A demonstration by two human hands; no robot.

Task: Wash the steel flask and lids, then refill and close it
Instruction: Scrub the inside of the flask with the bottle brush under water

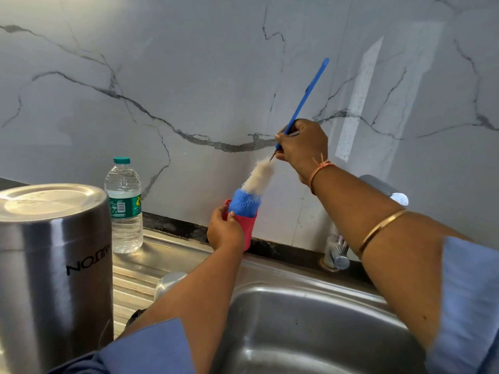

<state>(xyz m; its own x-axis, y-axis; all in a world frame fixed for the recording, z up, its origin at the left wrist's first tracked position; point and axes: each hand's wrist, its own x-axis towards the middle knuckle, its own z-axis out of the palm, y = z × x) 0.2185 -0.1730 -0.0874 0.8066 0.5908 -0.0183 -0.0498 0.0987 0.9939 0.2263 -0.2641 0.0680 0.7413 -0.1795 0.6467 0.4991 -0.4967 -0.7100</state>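
The steel flask (51, 268) stands upside down at the near left on the drainboard. A steel lid (168, 283) lies on the drainboard, partly hidden by my left forearm. My left hand (224, 229) grips a red cup (247, 228) at the back ledge of the sink. My right hand (303, 147) holds the blue handle of a bottle brush (255, 187); its blue and white bristles sit partly in the red cup.
A clear plastic water bottle (124, 209) with a green cap stands on the drainboard by the wall. The steel sink basin (310, 327) lies below my arms. A chrome tap (337, 252) rises at the back right. Behind it all runs a marble wall.
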